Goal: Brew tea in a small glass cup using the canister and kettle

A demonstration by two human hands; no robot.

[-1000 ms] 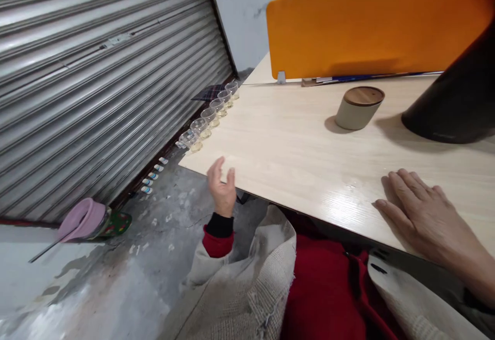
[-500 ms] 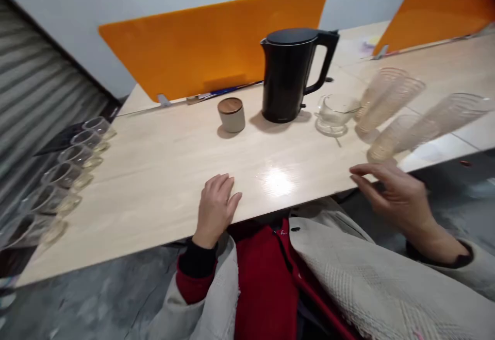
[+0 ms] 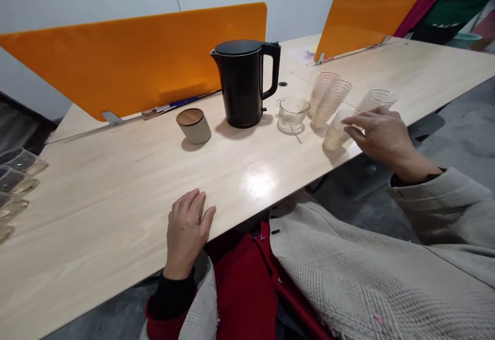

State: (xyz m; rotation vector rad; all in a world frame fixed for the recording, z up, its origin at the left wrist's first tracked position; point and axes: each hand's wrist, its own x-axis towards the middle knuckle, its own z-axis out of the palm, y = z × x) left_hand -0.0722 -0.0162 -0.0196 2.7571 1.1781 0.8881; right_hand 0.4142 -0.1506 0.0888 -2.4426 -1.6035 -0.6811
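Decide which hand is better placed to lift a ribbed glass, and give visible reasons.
The right hand: its fingers already touch the ribbed glasses at the table's right edge. The left hand lies flat on the table, far from them.

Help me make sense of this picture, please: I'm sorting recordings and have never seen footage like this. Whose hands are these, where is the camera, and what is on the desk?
The camera sits on a person's head and looks forward and down, so both hands are that person's own; no machine is involved. The left hand lies flat and empty on the near edge of the wooden desk. The right hand reaches to a group of ribbed clear tumblers, its fingers around the nearest tumbler; whether it grips firmly is unclear. Beside them stand a small glass pitcher, a black electric kettle and a pale jar with a wooden lid. At the far left edge is a row of small glass cups. Orange divider screens stand behind.
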